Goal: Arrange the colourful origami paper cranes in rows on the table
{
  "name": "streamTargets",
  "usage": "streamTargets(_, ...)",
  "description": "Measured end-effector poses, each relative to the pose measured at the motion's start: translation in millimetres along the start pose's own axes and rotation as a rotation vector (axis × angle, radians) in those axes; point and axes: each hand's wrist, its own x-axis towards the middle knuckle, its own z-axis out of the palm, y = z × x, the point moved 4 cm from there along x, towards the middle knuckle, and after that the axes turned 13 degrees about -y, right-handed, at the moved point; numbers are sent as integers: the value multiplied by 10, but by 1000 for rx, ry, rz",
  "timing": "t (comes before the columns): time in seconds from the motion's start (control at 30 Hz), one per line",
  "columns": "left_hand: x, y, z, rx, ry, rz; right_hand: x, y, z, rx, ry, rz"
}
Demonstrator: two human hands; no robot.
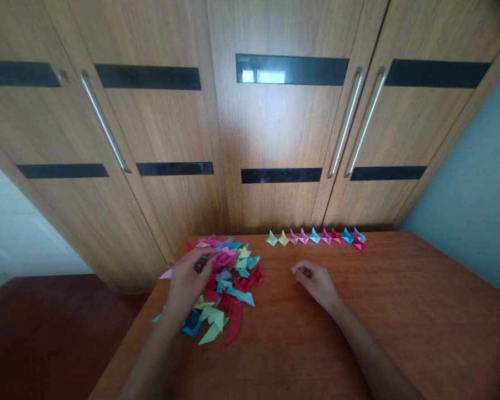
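Note:
A pile of folded paper pieces (229,278) in pink, red, blue, green and yellow lies on the left part of the wooden table (391,311). My left hand (187,280) hovers over the pile with fingers spread, its fingertips at the pink pieces. My right hand (316,282) rests on the table to the right of the pile, fingers curled in a loose fist, nothing visible in it. Along the table's far edge stands a row of several folded pieces (316,236), side by side.
A wooden wardrobe (275,128) with long metal handles and dark strips stands right behind the table. A pale blue wall (475,194) is at the right. Dark red floor (45,333) shows at the left, past the table's edge.

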Motion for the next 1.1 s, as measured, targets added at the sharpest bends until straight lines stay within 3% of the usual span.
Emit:
streamTargets(0.17, -91, 420, 413, -216, -73, 108, -67, -312, 127, 279, -141, -68)
streamTargets(0.33, -191, 571, 661, -324, -174, 134, -126, -447, 196, 376, -161, -90)
streamTargets(0.7, -261, 617, 866, -509, -260, 87, -134, -519, 113, 382, -108, -129)
streamTargets(0.93, -293, 651, 923, -461, -255, 61, -118, -496, 91, 273, -137, -146)
streamTargets(1.1, -364, 668, 1054, -548, -302, -21, -138, -393, -203, 289, -71, -108)
